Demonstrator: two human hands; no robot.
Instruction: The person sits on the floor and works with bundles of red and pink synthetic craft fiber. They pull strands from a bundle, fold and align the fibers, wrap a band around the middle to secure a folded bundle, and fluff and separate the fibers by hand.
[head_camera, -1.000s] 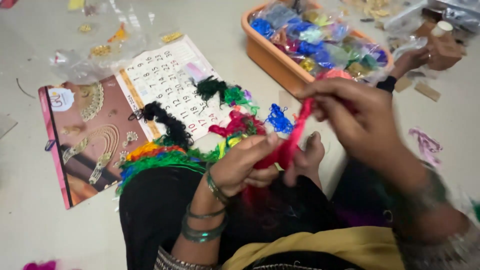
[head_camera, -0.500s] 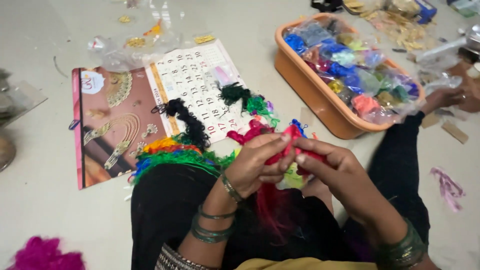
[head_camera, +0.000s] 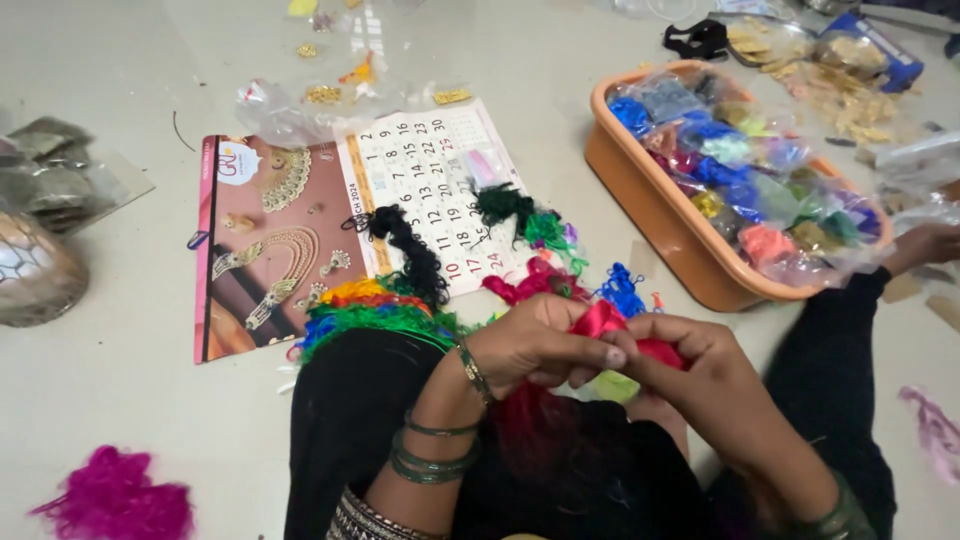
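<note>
On the pale floor, your left hand and right hand both pinch a red thread bundle, near the orange tray.

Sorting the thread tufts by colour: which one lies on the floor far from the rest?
The magenta tuft, alone at the bottom left on the bare floor; the black tuft, green tuft and blue tuft cluster by the calendar.

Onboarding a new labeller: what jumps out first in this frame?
Centre, low: the left hand and right hand meet, pinching a bright red tuft of thread over a dark lap. Upper right, an orange tray is packed with bags of coloured thread. Left of centre, a calendar sheet on the floor carries loose black, green and rainbow tufts, with a magenta tuft at bottom left.
</note>
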